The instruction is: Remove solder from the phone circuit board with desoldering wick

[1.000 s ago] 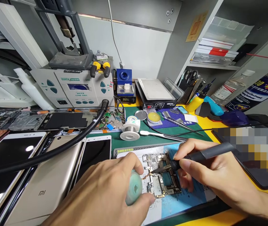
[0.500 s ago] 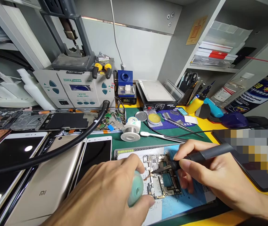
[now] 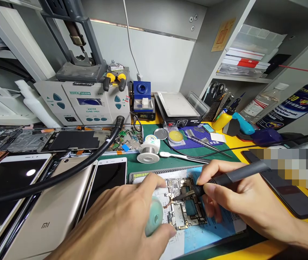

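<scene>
My left hand (image 3: 124, 213) is closed around a teal, round dispenser of desoldering braid (image 3: 155, 216). Its index finger stretches to the upper left edge of a bare phone logic board (image 3: 179, 213). A short copper strand (image 3: 168, 204) runs from the dispenser onto the board. Held like a pen in my right hand (image 3: 229, 195), a black soldering iron (image 3: 232, 176) points left. Its tip meets the strand's end on the board; whether they press together I cannot tell. The board lies flat on a white and blue pad (image 3: 197, 240).
Behind the board are a solder spool (image 3: 148, 153), a cotton swab (image 3: 167, 155) and an open tin of yellow flux (image 3: 175, 136). Several phones (image 3: 42, 213) line the left, crossed by a thick black hose (image 3: 89, 162). A dark phone (image 3: 291, 198) lies at right.
My left index finger has straightened and moved off the braid toward the board's upper edge. The iron's tip stays at nearly the same spot on the board. The view has shifted slightly.
</scene>
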Demonstrator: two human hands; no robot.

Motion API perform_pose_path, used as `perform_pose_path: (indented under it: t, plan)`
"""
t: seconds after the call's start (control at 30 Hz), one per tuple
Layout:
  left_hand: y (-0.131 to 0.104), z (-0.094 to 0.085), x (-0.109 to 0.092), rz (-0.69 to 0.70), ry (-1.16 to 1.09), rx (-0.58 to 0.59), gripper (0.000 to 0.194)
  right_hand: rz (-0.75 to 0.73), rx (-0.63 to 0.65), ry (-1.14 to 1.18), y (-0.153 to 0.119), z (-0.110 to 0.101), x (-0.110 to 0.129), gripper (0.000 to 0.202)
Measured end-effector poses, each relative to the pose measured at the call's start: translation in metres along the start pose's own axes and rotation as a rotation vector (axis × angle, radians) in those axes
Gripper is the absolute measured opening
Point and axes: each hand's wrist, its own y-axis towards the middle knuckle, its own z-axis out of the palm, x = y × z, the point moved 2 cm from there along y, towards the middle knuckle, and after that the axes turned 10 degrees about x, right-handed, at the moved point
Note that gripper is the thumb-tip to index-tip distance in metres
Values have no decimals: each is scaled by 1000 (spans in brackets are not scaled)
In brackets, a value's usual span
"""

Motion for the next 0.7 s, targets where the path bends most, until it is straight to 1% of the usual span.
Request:
perform_pose_path:
  t: [0.07,0.13,0.2,0.33,0.53,0.7]
  plan:
    - [0,-1,-1,-6,20,5,26,-23,35,11,1,-2,-3,20]
    - [-1,0,-2,28,34,16,19,-50,68,16,3,-5,-9,19]
    - [-1,1,-3,53,45,27,19,-71,99,22,4,-8,-14,19]
    - [-2,6,-3,38,44,31,19,-107,140,61,6,-10,-19,19]
    - [-2,10,-1,35,-1,14,18,-106,133,53,8,-9,-17,16]
    - [0,10,-1,43,25,21,18,-85,121,39,7,-8,-16,16]
